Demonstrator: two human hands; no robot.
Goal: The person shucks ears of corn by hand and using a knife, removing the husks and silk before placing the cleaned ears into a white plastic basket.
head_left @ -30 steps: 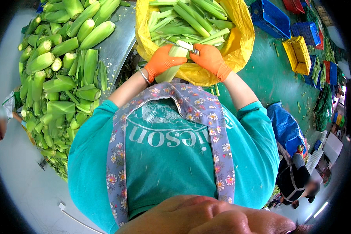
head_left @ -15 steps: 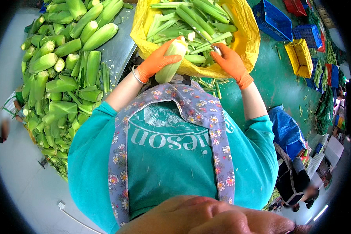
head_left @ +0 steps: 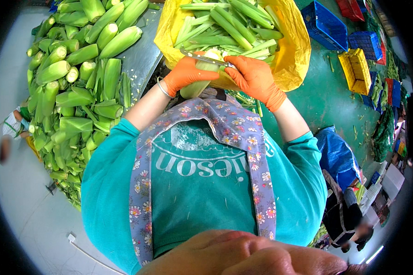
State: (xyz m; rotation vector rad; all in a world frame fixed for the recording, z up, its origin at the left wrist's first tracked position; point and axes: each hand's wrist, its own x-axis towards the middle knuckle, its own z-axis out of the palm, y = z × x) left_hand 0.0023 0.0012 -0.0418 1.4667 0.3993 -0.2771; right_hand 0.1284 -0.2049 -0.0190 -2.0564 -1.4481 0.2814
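Note:
My left hand, in an orange glove, grips an ear of corn in its pale green husk; the ear's upper end points away from me. In my right hand, also gloved in orange, is a knife. Its blade lies across the far end of the ear, pointing left over my left fingers. Whether the edge has entered the husk I cannot tell. Just beyond both hands is a yellow bag, wide open, with cut green husks and stalks inside.
To the left, a large heap of corn in husks covers a metal table. Blue crates and a yellow crate stand on the green floor at right. Another person is at lower right; someone else is at far left.
My right hand has come left from the bag's edge, bringing the knife across the top of the ear. My left hand still holds the ear in nearly the same place.

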